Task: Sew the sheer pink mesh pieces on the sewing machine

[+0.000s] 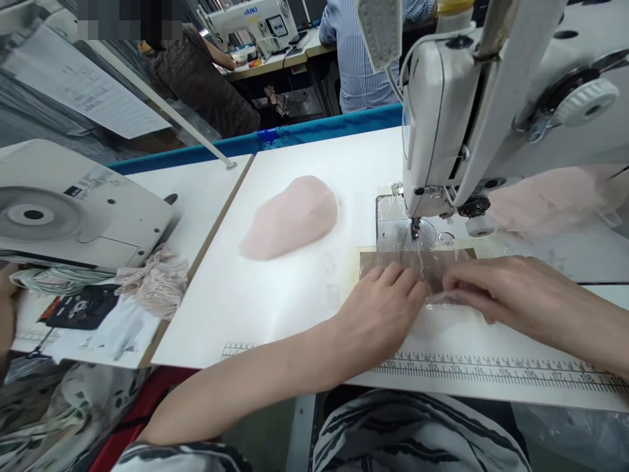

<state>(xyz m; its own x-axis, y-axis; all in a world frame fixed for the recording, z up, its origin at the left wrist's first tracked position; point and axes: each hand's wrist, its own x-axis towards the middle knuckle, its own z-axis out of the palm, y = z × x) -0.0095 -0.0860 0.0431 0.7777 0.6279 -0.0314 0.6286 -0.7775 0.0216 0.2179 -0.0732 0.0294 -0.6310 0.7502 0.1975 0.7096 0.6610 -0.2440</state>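
Observation:
Close in front of the presser foot (415,228) of a white sewing machine (426,124), my left hand (378,311) has its fingers curled together on a thin, sheer piece of fabric (435,299). The thumb and fingertips of this hand are mostly hidden. My right hand (506,285) is closed in a pinch on the right part of that sheer piece. Beneath it lies a brown-grey strip (368,260) on the table, just before the metal needle plate (388,226). The sheer piece is hard to tell from the shiny surface around it.
A pale pink fabric piece (295,219) lies flat to the left. More pink fabric (550,200) lies behind the machine's arm. A printed ruler (472,368) runs along the front edge. Another machine (73,203) stands left; two people work beyond the blue cloth edge (334,124).

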